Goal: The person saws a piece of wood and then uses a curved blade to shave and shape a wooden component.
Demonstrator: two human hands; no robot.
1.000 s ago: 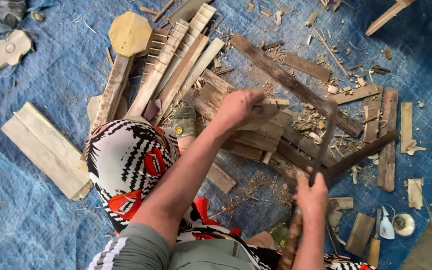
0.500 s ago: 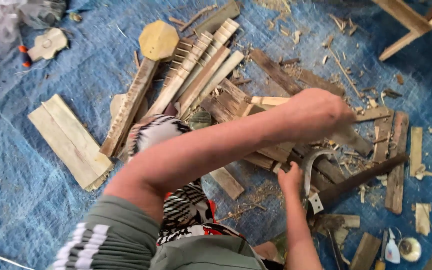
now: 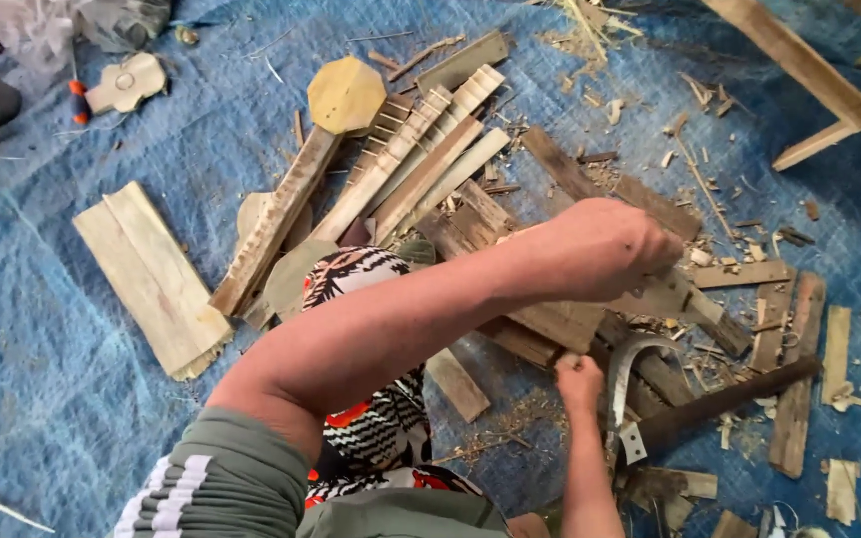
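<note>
Wooden strip [image 3: 675,299] now clenched in our left hand [image 3: 605,249], reached across the scrap pile [image 3: 550,319] | right hand [image 3: 580,379] lowered, gripping curved blade [image 3: 620,384] | cutting position set.

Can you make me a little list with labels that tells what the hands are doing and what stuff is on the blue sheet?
Left hand: closed on a pale wooden piece, above the pile
Right hand: closed fist, beside a curved metal blade
Blade's handle: dark, long, lying over the wood scraps
Floor cover: blue tarp
Nearby: notched wooden strips, an eight-sided wooden paddle, flat pale boards
Lap: patterned black, white and red cloth
</note>
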